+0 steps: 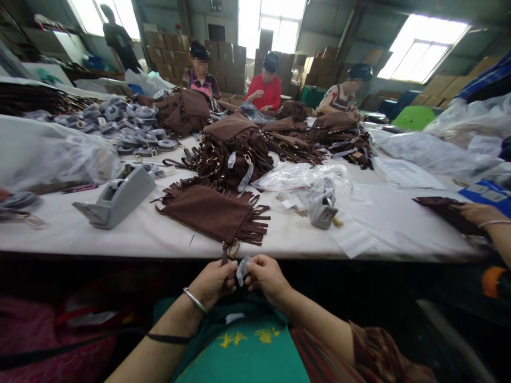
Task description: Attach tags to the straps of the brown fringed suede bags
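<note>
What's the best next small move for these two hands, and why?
Probably bring the plastic piece up to the metal clasp: the right hand pinches that piece close by, the left hand grips the strap, and the clasp looks unwrapped.

Left hand (215,281) pinching brown strap (224,255) at near edge of fringed brown bag (207,210), which lies on white table (399,223). Right hand (269,276) holds clear plastic piece (241,270) just beside. Grey tape dispenser (114,202) left of bag; bag heap (235,135) behind. Three people (272,88) across table; standing figure (120,40) far left.
</note>
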